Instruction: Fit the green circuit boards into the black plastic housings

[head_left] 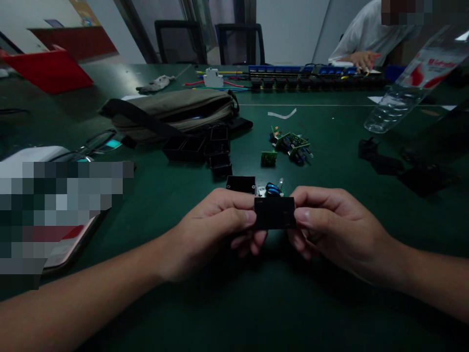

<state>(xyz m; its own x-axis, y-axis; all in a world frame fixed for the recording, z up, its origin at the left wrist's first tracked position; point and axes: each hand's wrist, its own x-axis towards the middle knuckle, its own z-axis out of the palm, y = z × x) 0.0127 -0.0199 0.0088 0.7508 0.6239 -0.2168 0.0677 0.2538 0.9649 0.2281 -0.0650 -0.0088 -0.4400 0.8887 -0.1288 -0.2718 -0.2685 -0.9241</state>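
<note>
Between my two hands is a small black rectangular case [274,213], its dark flat face turned toward me. My left hand [223,217] pinches its left edge with thumb and fingers. At the right edge, my right hand [322,217] grips it the same way. Just beyond the case shows a circuit board part with a blue-and-black coil [273,189] and a clear LED; whether it touches the case I cannot tell. Behind my left fingers lies another open black case [241,184]. A small green circuit board [268,158] stands a little farther off.
Several circuit boards [291,143] lie piled beyond my hands, with empty black cases [186,148] to their left. A grey-green bag [172,112], glasses [97,144] and a clear plastic bottle [406,88] surround them. A person [366,44] sits across the table by a long wired strip [293,77].
</note>
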